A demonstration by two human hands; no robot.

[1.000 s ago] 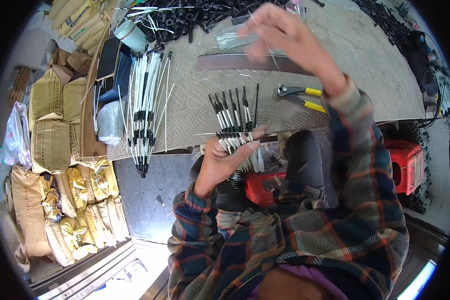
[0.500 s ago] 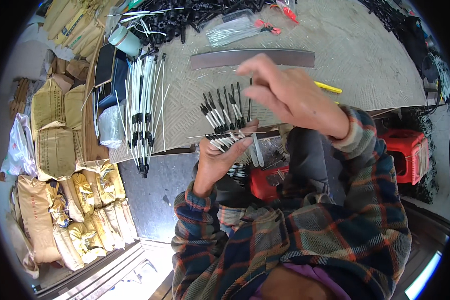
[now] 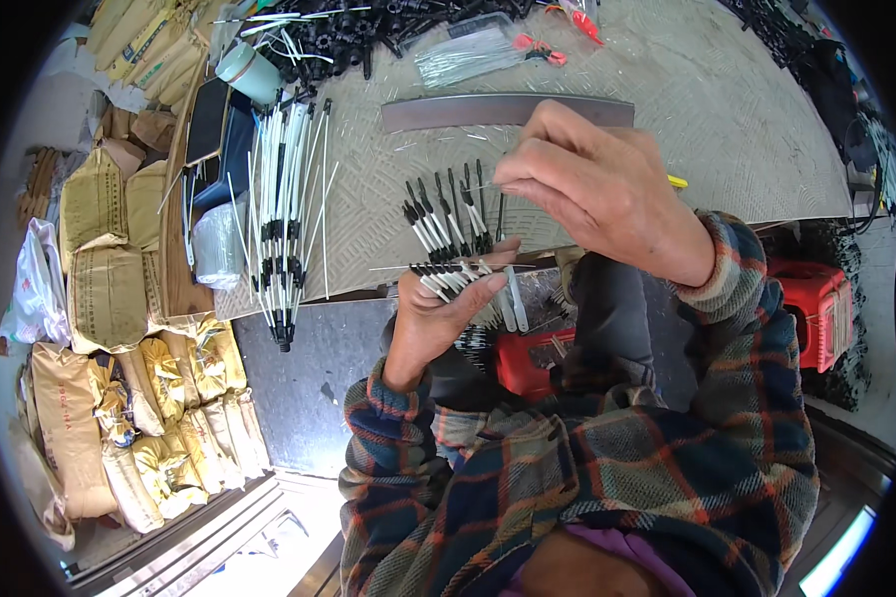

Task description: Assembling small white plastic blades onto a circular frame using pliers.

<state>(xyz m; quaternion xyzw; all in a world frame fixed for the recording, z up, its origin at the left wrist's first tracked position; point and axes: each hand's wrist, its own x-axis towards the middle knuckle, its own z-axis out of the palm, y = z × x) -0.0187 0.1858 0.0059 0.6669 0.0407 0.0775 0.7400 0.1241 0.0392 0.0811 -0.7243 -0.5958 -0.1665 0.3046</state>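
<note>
My left hand, at the table's near edge, is closed round a fanned bunch of white rods with black tips. Lower black and white ends show between thumb and fingers, and a thin straight wire lies across them. To the right of the bunch, my right hand is raised with thumb and forefinger pinched together. A fine wire-like piece sticks out leftward from that pinch, close to the black tips. Below my left fingers hangs a flat metal piece; what holds it is hidden.
A large bundle of white rods overhangs the table edge at left. Behind my hands lie a metal strip, a clear box of thin strands and red-handled scissors. A teal cup stands near piled black parts.
My right hand has drawn slightly right and down, its fingers going from loosely spread to a pinch with a fine wire-like piece. My left hand keeps its hold on the rods.
</note>
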